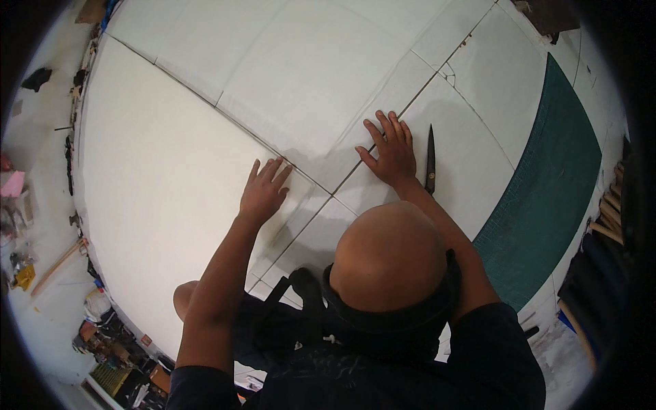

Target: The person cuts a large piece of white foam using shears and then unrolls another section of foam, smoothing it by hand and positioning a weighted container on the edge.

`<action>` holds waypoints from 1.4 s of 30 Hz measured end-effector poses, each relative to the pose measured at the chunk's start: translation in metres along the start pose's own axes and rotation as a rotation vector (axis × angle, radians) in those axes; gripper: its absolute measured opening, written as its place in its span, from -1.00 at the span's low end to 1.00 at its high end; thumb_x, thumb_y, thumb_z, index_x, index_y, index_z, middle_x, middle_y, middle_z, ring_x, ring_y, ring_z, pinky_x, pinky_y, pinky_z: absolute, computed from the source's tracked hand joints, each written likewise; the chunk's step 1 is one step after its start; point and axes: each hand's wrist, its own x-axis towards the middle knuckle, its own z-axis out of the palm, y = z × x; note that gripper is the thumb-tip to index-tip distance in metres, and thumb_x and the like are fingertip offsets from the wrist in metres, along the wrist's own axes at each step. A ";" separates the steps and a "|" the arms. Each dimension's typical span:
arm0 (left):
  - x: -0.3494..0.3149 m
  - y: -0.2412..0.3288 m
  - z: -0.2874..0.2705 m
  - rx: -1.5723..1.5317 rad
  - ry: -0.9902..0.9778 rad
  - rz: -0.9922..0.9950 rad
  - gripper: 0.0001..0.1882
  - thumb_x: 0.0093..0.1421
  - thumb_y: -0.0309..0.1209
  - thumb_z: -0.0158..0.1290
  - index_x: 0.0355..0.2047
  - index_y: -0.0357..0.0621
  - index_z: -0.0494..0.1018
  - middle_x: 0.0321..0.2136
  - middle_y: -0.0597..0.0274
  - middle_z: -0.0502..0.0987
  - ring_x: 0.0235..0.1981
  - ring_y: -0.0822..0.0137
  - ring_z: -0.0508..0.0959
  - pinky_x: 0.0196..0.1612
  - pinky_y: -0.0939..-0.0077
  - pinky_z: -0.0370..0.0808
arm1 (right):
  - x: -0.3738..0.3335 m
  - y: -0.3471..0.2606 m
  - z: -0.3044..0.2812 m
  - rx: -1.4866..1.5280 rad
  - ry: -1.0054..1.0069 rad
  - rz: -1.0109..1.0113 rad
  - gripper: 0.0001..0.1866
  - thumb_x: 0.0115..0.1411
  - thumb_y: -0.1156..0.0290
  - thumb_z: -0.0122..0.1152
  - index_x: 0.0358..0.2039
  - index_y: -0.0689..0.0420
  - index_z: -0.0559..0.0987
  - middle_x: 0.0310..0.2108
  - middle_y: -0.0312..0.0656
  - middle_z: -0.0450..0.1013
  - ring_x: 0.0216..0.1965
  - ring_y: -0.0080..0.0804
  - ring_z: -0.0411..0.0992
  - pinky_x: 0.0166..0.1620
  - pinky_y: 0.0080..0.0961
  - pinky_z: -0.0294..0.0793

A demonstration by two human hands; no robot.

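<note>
My left hand (265,193) lies palm down with fingers stretched out on a large cream-white sheet (157,178), its fingertips at the sheet's long upper edge. Farther right, my right hand (392,152) rests flat with fingers spread, over a dark straight line on the pale tiled surface (471,130). Neither hand holds anything. Just right of my right hand lies a pair of dark scissors (431,154), blades together and pointing away from me. My right forearm is close to the scissors' near end, and their handles cannot be made out.
A green cutting mat (547,184) curves along the right side. Beyond it are wooden-looking pieces (610,212) and dark material. Assorted clutter (102,342) lies at the lower left, with a long wooden stick (58,266) above it. A dark object (547,17) is at the far right.
</note>
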 end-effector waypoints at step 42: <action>0.003 -0.001 -0.001 0.025 0.025 0.093 -0.66 -0.15 -0.54 0.11 -0.31 -0.10 0.32 -0.20 0.14 0.37 0.10 0.11 0.31 0.35 -0.04 -0.09 | 0.001 -0.002 -0.003 0.031 0.005 0.013 -0.42 0.09 0.01 0.18 0.09 -0.03 0.38 0.20 -0.13 0.17 0.27 -0.10 0.06 0.26 -0.04 0.01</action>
